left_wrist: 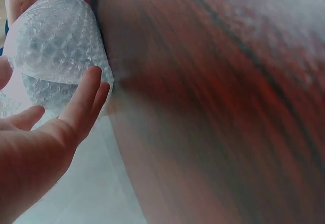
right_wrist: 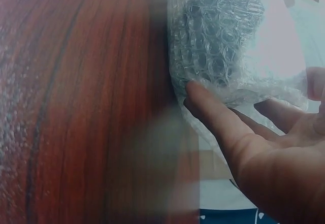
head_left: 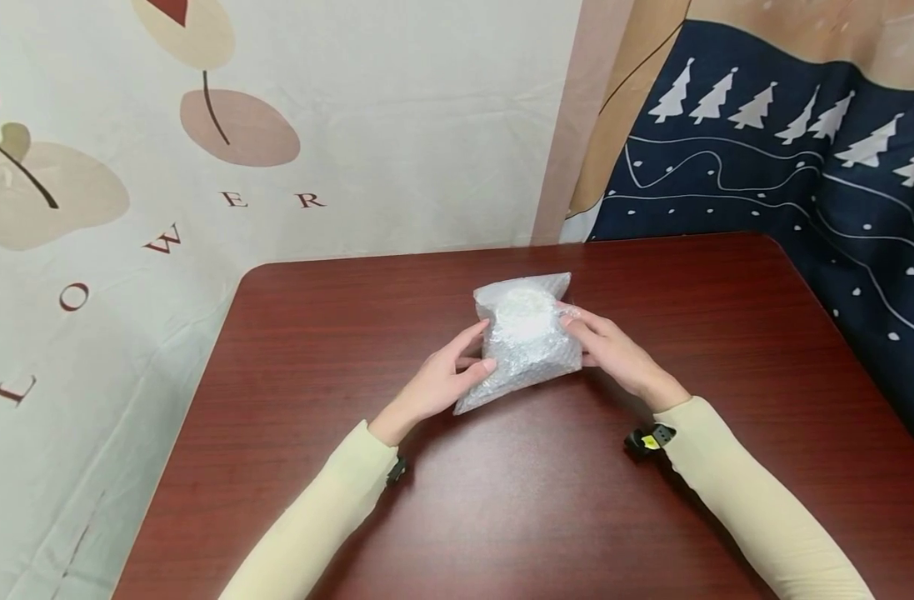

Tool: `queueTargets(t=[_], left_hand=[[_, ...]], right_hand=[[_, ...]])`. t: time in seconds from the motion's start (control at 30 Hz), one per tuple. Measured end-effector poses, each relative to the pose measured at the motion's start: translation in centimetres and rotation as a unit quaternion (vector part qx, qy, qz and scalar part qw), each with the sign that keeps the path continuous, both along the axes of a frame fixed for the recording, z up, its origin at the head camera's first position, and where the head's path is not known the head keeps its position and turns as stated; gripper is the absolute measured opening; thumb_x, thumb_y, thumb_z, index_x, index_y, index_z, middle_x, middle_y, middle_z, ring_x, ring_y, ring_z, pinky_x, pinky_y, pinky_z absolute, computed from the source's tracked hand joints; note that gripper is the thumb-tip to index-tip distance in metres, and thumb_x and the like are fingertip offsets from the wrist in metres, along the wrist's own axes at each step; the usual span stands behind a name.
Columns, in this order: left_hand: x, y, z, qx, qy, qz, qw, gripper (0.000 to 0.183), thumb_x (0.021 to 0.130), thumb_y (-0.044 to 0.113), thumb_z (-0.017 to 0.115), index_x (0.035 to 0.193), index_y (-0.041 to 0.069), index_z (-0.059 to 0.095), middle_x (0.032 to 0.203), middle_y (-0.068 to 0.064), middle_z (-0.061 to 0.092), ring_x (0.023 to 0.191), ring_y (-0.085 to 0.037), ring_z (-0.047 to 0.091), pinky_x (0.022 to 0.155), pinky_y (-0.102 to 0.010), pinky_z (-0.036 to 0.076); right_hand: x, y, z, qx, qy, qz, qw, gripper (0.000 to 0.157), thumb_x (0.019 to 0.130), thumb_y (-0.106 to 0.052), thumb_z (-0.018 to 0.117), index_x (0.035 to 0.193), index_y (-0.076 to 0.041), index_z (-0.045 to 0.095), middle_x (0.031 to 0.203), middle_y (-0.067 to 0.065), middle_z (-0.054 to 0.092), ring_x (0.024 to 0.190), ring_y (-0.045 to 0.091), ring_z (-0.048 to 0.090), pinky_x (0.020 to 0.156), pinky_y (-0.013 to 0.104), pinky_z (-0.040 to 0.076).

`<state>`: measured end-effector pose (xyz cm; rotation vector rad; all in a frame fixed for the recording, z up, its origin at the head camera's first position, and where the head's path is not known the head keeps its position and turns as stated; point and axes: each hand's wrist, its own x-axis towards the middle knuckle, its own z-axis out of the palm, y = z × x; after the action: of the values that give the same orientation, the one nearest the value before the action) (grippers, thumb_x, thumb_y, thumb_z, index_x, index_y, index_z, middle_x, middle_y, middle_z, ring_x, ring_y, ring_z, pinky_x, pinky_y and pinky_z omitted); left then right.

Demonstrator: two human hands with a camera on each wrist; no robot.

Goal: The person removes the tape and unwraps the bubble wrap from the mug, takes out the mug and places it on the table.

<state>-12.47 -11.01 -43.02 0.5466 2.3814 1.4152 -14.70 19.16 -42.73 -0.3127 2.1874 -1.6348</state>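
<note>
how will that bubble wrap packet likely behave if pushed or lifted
The bubble wrap packet will probably flex at its flat, thin edges. Its bulging middle suggests contents, so likely firmer there. Its broad, pillow-like shape seems unlikely to roll.

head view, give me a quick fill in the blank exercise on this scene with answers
The left hand and right hand hold a package covered in ____ wrap.
The table is reddish-____.
The trees on the dark blue cloth are ____.

Missing words: bubble; brown; white
</note>
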Motion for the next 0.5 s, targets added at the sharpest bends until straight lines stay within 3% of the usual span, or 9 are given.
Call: queueTargets(t=[0.13,0.27,0.37,0.5], left_hand=[[0.3,-0.3,0.3,-0.023,0.010,0.009,0.9996,0.070,0.104,0.036,0.062,0.164,0.021,0.031,0.159,-0.014,0.045,0.132,-0.032,0.059,0.109,-0.045,0.049],[0.8,-0.6,0.5,-0.062,0.087,0.049,0.9931,0.066,0.102,0.040,0.062,0.159,0.013,0.041,0.157,-0.010,0.048,0.139,-0.029,0.052,0.113,-0.048,0.045],[1.2,-0.7,0.6,-0.073,0.180,0.086,0.9771,0.058,0.101,0.036,0.063,0.152,0.012,0.052,0.153,-0.008,0.052,0.142,-0.026,0.048,0.114,-0.050,0.041],[1.1,-0.4,1.0,-0.071,0.319,0.082,0.9417,0.051,0.097,0.026,0.066,0.144,0.008,0.058,0.155,-0.013,0.047,0.148,-0.032,0.039,0.119,-0.051,0.036]], right_hand=[[0.0,-0.1,-0.1,0.002,-0.001,0.002,1.000,0.061,0.112,-0.039,0.043,0.165,-0.012,0.028,0.163,0.019,0.035,0.131,0.036,0.053,0.096,0.036,0.056],[-0.1,-0.1,-0.1,-0.001,-0.004,0.006,1.000,0.061,0.112,-0.037,0.044,0.165,-0.010,0.028,0.163,0.020,0.035,0.131,0.037,0.053,0.097,0.038,0.057],[-0.1,-0.1,0.0,-0.003,-0.005,0.007,1.000,0.061,0.112,-0.036,0.045,0.164,-0.009,0.029,0.162,0.020,0.036,0.131,0.037,0.053,0.097,0.039,0.057],[-0.1,-0.2,0.1,-0.001,-0.004,0.009,1.000,0.061,0.112,-0.036,0.045,0.164,-0.009,0.029,0.162,0.020,0.037,0.131,0.037,0.054,0.097,0.039,0.057]])
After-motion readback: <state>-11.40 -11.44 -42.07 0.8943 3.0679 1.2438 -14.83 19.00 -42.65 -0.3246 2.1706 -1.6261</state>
